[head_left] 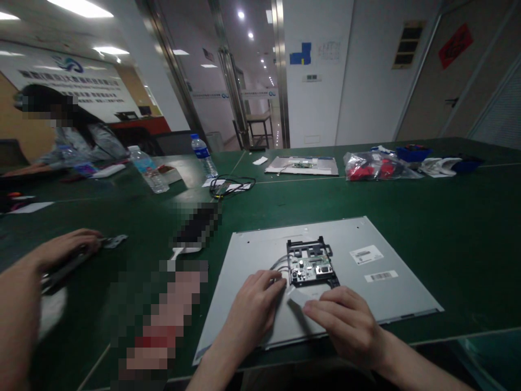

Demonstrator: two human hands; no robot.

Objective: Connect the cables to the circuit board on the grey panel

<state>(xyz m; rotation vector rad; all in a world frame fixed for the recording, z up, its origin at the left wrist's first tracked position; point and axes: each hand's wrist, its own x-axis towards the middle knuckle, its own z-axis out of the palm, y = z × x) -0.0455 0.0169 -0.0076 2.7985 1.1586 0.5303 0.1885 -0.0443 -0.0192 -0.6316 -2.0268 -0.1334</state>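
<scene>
A silver-grey flat display panel (228,282) lies on the table in front of me. On it sits a green circuit board (308,269) in a black plastic frame (307,248). Thin dark cables (280,263) run off the board's left side. My left hand (256,298) rests at the frame's lower left corner by these cables, its fingers curled together; whatever they may hold is hidden. Between the thumb and fingers of my right hand (350,321) is a thin white strip (301,297), raised at a slant over the panel just below the board.
At left, another person's hand (67,250) is around a dark object. A phone (197,225) lies left of the panel. Farther back are coiled black cable (232,185), water bottles (203,156), a second panel (280,165) with a board, and a plastic bag with red items (372,167).
</scene>
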